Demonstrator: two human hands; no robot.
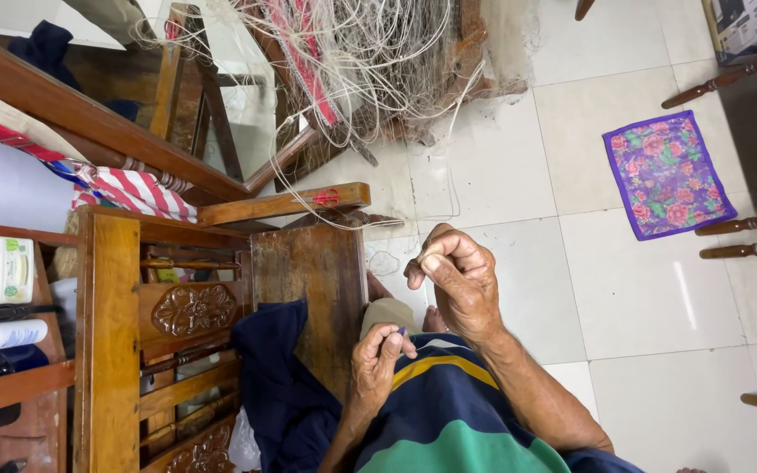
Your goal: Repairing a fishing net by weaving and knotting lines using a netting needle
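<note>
Head view, looking straight down, takes in a carved wooden chair [133, 350] at the far left, with a white tube [3, 335] lying on a shelf beside it and a red-and-white striped cloth [137, 193] draped over the chair's upper rail. Next comes a dark blue cloth [278, 385] bunched against a worn wooden board [313, 280]. The left hand [377, 363] is low in the picture, just above the striped shirt, its fingers curled tight with thumb and forefinger pinched on a small dark blue piece [401, 332]; only the tip shows, so its long axis cannot be told. Just to the right and higher, the right hand [453, 276] is closed in a narrow pinch on a thin pale line [396, 219], which is very fine and hard to follow. From the fingertips the line runs up and to the left, its length pointing away from the person toward a tangled heap of fishing net [370, 61] piled on the wooden frame at the top. Both hands are close together but apart. White tiled floor [641, 298] fills the right side, where a purple floral cloth [666, 175] lies flat near some dark wooden chair legs [746, 250].
</note>
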